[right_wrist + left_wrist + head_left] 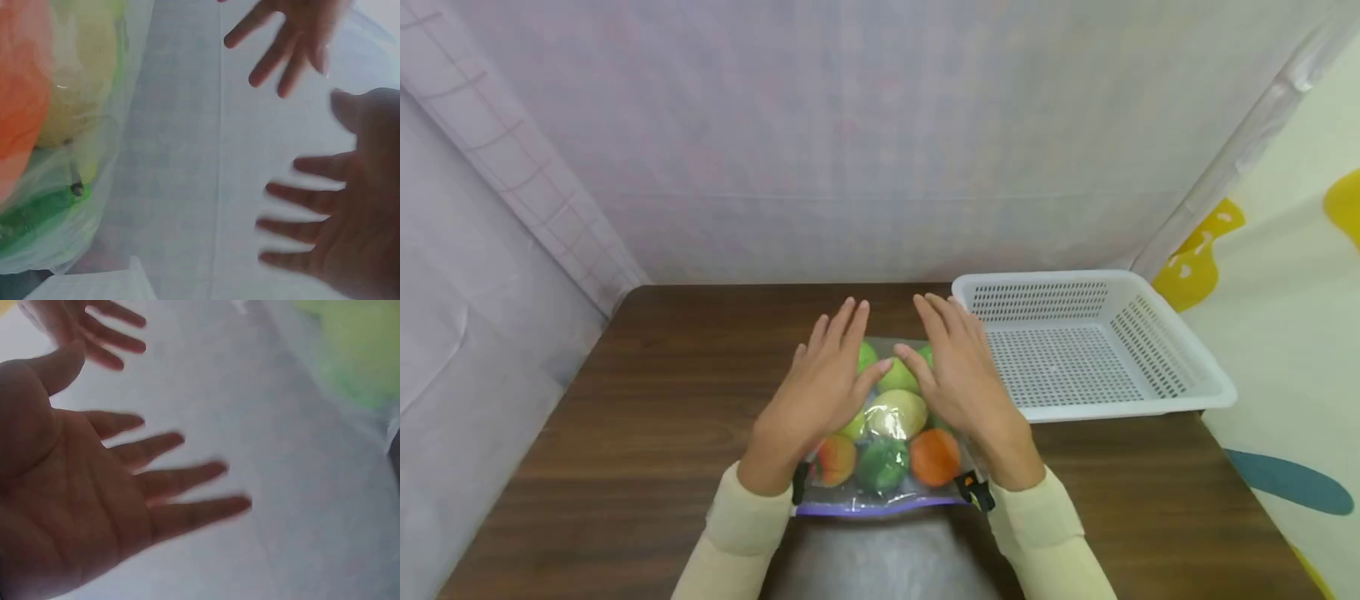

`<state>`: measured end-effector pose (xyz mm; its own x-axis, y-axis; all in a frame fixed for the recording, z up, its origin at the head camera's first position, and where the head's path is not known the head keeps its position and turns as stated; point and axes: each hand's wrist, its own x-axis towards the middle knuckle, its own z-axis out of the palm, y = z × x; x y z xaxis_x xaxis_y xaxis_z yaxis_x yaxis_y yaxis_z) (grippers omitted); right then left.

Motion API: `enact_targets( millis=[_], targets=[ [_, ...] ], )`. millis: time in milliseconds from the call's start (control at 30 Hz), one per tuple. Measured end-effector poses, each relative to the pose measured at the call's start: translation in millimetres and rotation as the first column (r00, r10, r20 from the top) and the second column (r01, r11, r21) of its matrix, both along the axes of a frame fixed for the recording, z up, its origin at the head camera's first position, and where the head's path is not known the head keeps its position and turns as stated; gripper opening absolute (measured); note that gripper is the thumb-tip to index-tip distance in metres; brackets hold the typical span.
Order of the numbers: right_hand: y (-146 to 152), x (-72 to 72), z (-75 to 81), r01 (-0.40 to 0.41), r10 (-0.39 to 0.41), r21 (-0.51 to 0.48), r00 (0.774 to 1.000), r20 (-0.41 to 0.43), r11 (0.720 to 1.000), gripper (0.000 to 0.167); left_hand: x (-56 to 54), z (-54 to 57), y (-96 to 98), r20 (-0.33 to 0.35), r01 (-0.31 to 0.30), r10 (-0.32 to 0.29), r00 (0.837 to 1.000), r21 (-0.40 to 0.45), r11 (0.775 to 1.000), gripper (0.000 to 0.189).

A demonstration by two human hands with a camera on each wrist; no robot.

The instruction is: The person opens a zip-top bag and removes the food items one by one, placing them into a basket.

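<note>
A clear zip bag (850, 502) with a purple seal lies on the table, filled with several fruits. Among them are an orange fruit (935, 457), a dark green one (882, 464), a red-and-yellow one (835, 460) and a pale yellow one (897, 414). Over the bag's left side my left hand (823, 375) is held with fingers straight, its palm bare in the left wrist view. My right hand (958, 371) mirrors it over the right side, fingers extended and holding nothing. Both hands overlap parts of the bag in the head view.
A white perforated plastic basket (1127, 408) stands at the table's right rear, just right of my right hand. The brown wooden table (625, 417) ends at a pale curtain (850, 150) behind. Patterned cloth (1285, 375) hangs along the right side.
</note>
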<state>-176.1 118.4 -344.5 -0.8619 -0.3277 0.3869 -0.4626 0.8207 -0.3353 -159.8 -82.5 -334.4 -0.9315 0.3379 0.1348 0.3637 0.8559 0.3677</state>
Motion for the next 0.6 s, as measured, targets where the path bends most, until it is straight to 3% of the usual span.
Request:
enact_targets(
  millis=[100, 167, 267, 400, 500, 567, 600],
  targets=[
    [-3.3, 9.4, 5.4, -0.111, 0.100, -0.063, 0.983, -0.152, 0.992, 0.052, 12.3, 5.8, -9.1, -0.120, 0.091, -0.092, 0.988, -0.014, 0.996, 0.069],
    [-6.3, 16.3, 7.7, -0.192, 0.168, -0.072, 0.953, -0.252, 0.979, 0.043, 20.6, 6.0, -16.7, -0.220, 0.143, -0.151, 0.964, -0.049, 0.988, 0.058],
    [-10.8, 25.7, 7.5, -0.283, 0.248, -0.045, 0.896, -0.368, 0.958, 0.032, 31.5, 1.5, -29.1, -0.355, 0.208, -0.235, 0.905, -0.113, 0.971, 0.039],
    [-16.7, 37.7, 3.3, -0.345, 0.321, 0.026, 0.841, -0.435, 0.938, 0.024, 45.9, -9.9, -45.0, -0.457, 0.268, -0.318, 0.830, -0.173, 0.948, 0.026],
    [-21.6, 46.2, -1.8, -0.367, 0.364, 0.082, 0.825, -0.433, 0.927, 0.022, 57.7, -20.1, -56.4, -0.461, 0.295, -0.347, 0.816, -0.184, 0.938, 0.026],
    [-25.3, 51.2, -6.4, -0.381, 0.394, 0.118, 0.816, -0.423, 0.917, 0.021, 65.1, -27.3, -64.2, -0.429, 0.306, -0.361, 0.828, -0.193, 0.932, 0.032],
    [-27.5, 53.5, -9.0, -0.387, 0.408, 0.137, 0.813, -0.416, 0.912, 0.022, 68.3, -31.5, -68.2, -0.396, 0.307, -0.364, 0.843, -0.201, 0.930, 0.038]
  ],
)
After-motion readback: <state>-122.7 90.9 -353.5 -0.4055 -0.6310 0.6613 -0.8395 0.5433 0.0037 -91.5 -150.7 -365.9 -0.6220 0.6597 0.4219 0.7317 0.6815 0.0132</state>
